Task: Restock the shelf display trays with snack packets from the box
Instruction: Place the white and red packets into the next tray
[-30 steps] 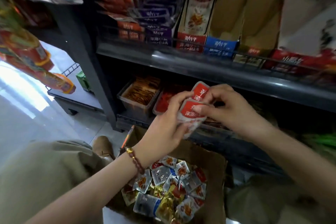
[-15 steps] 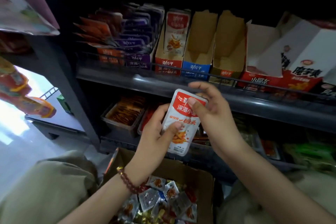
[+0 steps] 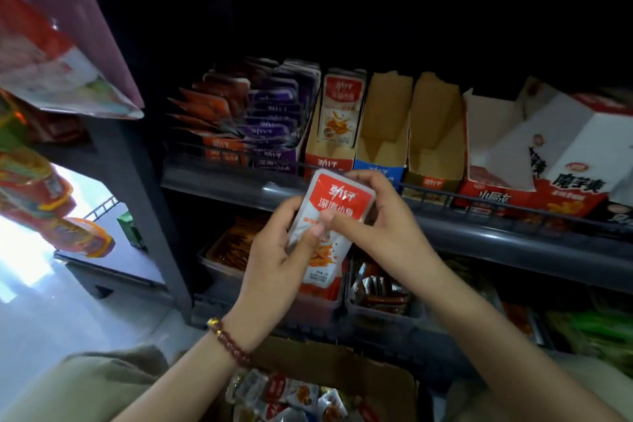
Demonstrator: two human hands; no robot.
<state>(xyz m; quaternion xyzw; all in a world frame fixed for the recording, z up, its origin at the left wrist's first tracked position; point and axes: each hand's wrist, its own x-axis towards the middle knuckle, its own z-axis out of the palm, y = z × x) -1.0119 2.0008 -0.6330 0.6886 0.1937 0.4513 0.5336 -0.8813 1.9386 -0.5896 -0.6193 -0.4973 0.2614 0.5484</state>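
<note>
1. Head view: the held snack packets (image 3: 337, 199) are higher than a second ago. Then they were low over the box (image 3: 342, 363), in front of the lower shelf. Now their top edge overlaps the front rail of the upper shelf (image 3: 479, 226).
2. Orientation has changed too: the packets were skewed and being squared up, and now they are upright with the label facing the camera. It looks like a thin stack, but I cannot tell the count.
3. Left hand (image 3: 274, 257): fingers wrapped behind the left edge of the packets, thumb across the front. Firm hold.
4. Right hand (image 3: 383, 229): fingers curled over the top right corner, thumb pressed mid-front. Both hands are closed on the same packets and neither is free.
5. Target, as a judgement: the red-fronted tray (image 3: 330, 158) is just above and beyond the packets. It holds packets with the same print and is only part full.
6. The blue-fronted tray (image 3: 380, 168) and the brown tray (image 3: 433, 134) to its right look empty.
7. Meaning: the pick and align steps look done and the task is in transfer to the tray. Nothing from this handful is placed yet.
8. Next move calls for lifting over the rail and the tray lip, then sliding the packets in front of the existing ones, label out.
9. Risk: a packet bottom catches the lip and the stack fans out.
10. The box, near and low, shows plenty of loose packets, so restocking is far from finished.
</note>
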